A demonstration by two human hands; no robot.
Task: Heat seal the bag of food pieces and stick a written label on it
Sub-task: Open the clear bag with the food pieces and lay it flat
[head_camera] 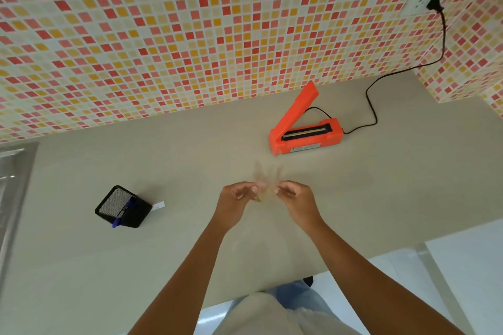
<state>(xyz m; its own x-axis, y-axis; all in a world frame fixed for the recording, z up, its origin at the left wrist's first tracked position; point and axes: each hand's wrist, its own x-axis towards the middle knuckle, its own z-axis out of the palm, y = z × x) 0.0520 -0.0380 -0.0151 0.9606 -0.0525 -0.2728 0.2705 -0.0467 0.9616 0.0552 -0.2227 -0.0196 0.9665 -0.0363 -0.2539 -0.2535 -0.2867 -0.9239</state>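
Note:
A small clear bag [265, 181] is a motion-blurred smear above the beige counter [190, 149]; its contents cannot be made out. My left hand [239, 194] pinches it from the left and my right hand [292, 193] pinches it from the right, both with curled fingers. The orange heat sealer [304, 132] stands behind and to the right with its lid raised, apart from my hands. A white label strip [158, 206] lies beside a black mesh pen holder [122, 207] holding a blue pen [119, 219].
The sealer's black cord [370, 106] runs to a wall socket [420, 3] at the upper right. A tiled wall backs the counter. A steel sink edge [13, 171] lies at the far left. The counter's front edge [299, 279] is near my body.

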